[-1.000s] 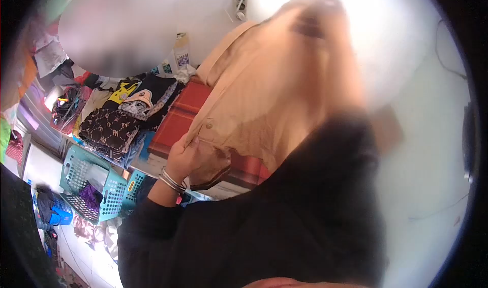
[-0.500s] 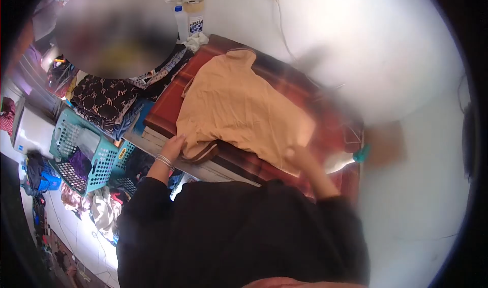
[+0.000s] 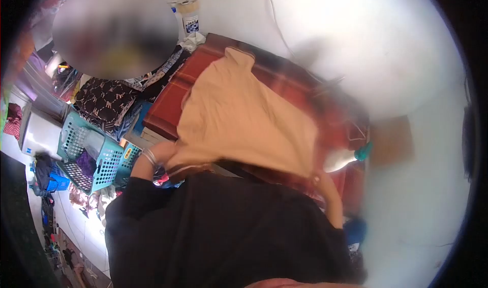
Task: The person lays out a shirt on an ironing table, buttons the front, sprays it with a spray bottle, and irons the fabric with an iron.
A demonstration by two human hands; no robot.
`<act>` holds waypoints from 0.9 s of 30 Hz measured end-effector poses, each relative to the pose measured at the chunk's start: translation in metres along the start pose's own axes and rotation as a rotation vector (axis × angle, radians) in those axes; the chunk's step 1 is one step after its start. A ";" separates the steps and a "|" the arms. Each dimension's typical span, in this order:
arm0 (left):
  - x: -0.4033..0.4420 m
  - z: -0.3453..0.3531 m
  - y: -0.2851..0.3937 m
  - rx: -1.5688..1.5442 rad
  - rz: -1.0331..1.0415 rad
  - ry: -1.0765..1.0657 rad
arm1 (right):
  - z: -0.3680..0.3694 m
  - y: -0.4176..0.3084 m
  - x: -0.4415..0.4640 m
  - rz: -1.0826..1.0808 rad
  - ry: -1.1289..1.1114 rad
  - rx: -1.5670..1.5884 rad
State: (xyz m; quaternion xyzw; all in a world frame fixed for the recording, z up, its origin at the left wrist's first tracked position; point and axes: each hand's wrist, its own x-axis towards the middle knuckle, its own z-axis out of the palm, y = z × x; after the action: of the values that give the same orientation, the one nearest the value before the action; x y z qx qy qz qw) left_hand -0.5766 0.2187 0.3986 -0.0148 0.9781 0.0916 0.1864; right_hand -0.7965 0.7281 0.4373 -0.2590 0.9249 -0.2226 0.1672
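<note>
Two hands grip the near edge of one tan cloth garment (image 3: pixel 239 110): the left hand (image 3: pixel 163 153) is closed at its near left corner, over a dark brown band with a pale stripe (image 3: pixel 189 171); the right hand (image 3: pixel 322 183), somewhat blurred, appears to pinch the near right corner. The wide grip presumably serves to draw that edge taut, with the far part resting on the bench covered in red plaid cloth (image 3: pixel 169 105). A white object with a teal end (image 3: pixel 341 160) lies right of the garment, apparently placed clear of it. Folded dark patterned cloth (image 3: pixel 104 97) is stacked at left, probably to leave working room; its pale letter-like motif cannot be read with certainty. A beige container (image 3: pixel 190 21) at the far side bears a label, illegible here. No brand was confirmed.
</note>
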 end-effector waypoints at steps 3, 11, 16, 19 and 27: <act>-0.024 0.015 -0.011 0.126 0.173 -0.236 | -0.014 -0.006 -0.018 0.080 -0.327 0.022; 0.089 0.007 -0.083 -1.056 -0.464 0.550 | 0.046 0.006 0.012 0.304 -0.417 -0.227; 0.142 -0.037 -0.063 -0.737 -0.424 0.199 | 0.052 0.018 0.009 0.377 -0.319 -0.221; 0.141 -0.035 -0.057 -0.464 -0.194 0.210 | 0.051 0.008 0.000 0.397 -0.231 -0.202; 0.123 -0.029 0.013 -2.137 -0.111 0.669 | 0.049 0.009 -0.007 0.424 -0.113 -0.105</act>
State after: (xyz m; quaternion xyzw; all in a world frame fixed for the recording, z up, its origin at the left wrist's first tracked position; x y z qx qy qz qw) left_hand -0.7026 0.2269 0.3816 -0.2346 0.3961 0.8671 -0.1903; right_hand -0.7738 0.7227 0.3930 -0.0794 0.9580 -0.1194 0.2483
